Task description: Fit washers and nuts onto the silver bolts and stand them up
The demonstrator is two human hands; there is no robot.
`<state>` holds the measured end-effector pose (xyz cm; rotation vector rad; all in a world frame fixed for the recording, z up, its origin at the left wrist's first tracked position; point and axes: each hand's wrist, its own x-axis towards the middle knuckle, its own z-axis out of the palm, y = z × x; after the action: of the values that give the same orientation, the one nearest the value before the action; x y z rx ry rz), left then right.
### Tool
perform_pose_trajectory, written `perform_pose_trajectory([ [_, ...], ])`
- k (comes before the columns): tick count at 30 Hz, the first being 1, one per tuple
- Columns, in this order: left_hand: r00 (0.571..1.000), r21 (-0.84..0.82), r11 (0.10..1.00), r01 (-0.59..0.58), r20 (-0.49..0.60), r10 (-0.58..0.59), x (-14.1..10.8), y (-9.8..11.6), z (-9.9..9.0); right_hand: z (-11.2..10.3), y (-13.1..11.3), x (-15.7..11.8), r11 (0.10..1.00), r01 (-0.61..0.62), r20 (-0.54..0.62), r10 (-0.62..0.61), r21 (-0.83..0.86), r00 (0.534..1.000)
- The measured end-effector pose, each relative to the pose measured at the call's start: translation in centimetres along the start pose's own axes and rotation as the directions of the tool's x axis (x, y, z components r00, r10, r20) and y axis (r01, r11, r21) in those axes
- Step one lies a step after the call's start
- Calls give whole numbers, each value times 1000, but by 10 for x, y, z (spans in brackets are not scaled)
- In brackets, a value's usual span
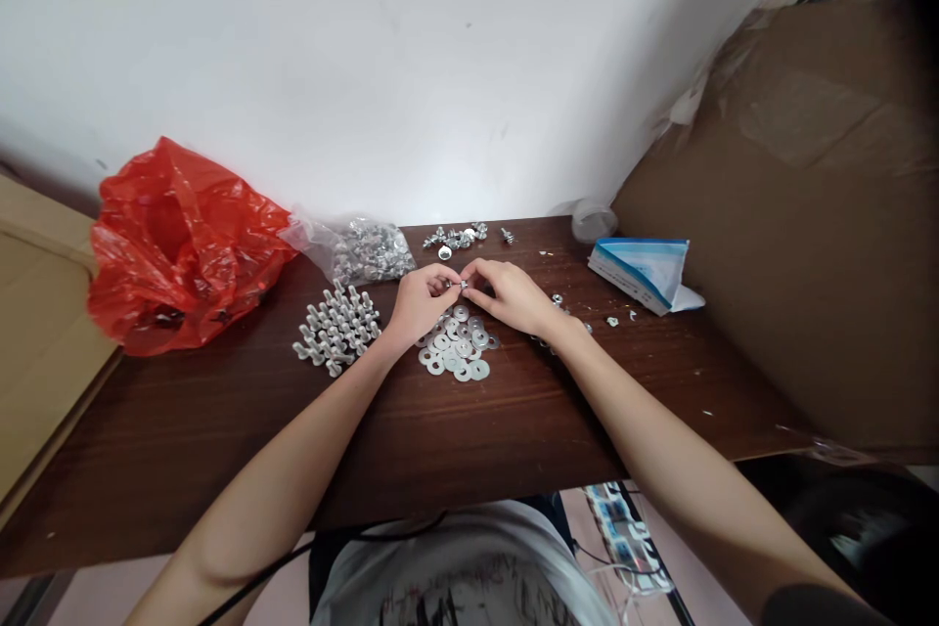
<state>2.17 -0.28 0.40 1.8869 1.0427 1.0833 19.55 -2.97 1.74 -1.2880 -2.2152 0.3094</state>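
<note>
Many metal fasteners [374, 251] lie in our clear bag [317, 239]; we pinch a small metal piece [464, 285] between left hand [420, 301] and right hand [512, 295].

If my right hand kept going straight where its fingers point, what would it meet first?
Most likely your left hand, at its fingertips: your right hand points at it, with a small metal part pinched between them. Exact depth is unclear.

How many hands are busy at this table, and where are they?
2. The left hand and the right hand meet fingertip to fingertip at a small metal piece, just beyond the washers. Neither is hidden, and no other hand shows.
</note>
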Motion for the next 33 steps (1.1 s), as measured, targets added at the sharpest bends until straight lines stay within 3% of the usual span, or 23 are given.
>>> perform_pose_trajectory([
  [33, 1000, -12, 1000, 6, 0, -6, 1, -1, 0, -1, -3, -1, 1000, -2, -2, 2, 5, 1000],
])
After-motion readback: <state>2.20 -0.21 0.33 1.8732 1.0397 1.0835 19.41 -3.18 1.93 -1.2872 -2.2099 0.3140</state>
